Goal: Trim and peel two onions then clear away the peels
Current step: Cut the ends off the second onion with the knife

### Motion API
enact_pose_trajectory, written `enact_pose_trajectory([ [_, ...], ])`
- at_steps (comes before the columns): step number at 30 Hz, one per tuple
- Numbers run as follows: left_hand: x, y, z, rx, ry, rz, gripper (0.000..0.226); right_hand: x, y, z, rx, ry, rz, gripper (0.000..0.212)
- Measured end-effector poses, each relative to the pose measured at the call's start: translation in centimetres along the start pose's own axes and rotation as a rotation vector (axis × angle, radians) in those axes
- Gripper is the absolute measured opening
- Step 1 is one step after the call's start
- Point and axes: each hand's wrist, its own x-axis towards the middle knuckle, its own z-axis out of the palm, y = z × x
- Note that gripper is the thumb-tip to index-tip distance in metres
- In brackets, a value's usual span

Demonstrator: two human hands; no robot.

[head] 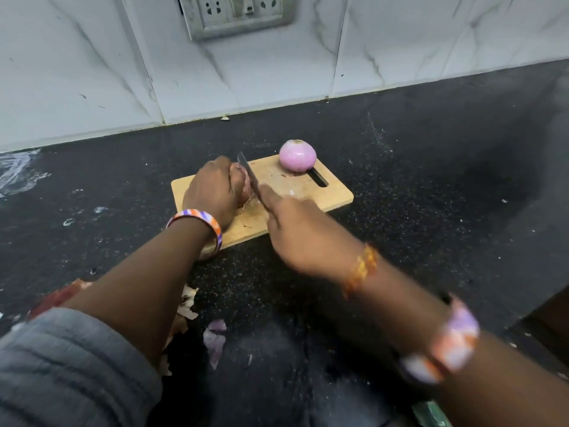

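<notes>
A peeled pink onion (297,155) stands on the far end of the wooden cutting board (332,192), beside its handle slot. My left hand (212,192) presses a second onion (243,183) down on the board's left side; most of that onion is hidden under my fingers, with its thin roots showing below. My right hand (295,229) grips a knife (248,174), forefinger along the spine, and the dark blade is set against the onion's right end. Loose onion peels (215,337) lie on the black counter near me.
The black speckled counter (431,186) runs to a white marble-tiled wall with a socket plate (237,13). More dry peels (184,303) lie under my left forearm. A green object (431,411) shows at the bottom edge.
</notes>
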Motion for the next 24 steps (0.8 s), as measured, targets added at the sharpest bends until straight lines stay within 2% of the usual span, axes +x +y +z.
enact_pose_trajectory([
  [3,0.1,-0.3,-0.1,-0.04,0.019,0.013,0.052,0.4,-0.3,-0.3,0.006,-0.021,-0.036,0.053],
  [6,0.3,-0.4,0.2,-0.034,0.034,0.033,0.054,0.8,-0.1,-1.1,0.003,-0.04,-0.032,0.046],
  [9,0.2,-0.7,0.4,-0.032,0.059,0.034,0.054,-0.2,0.3,0.2,-0.003,-0.054,0.008,0.058],
  [11,0.3,-0.7,0.4,-0.056,0.065,0.026,0.057,1.2,0.1,0.2,0.02,-0.018,-0.014,0.057],
  [16,-0.1,-0.2,0.3,-0.024,0.071,0.014,0.041,-1.8,0.9,1.4,-0.013,-0.046,0.016,0.064],
  [20,-0.2,0.2,0.3,-0.042,0.071,-0.005,0.054,1.0,-0.7,0.0,-0.066,-0.004,0.037,0.06],
  [24,-0.3,-0.3,0.0,-0.037,0.086,-0.034,0.062,-3.0,0.5,2.1,-0.2,-0.084,0.011,0.072],
])
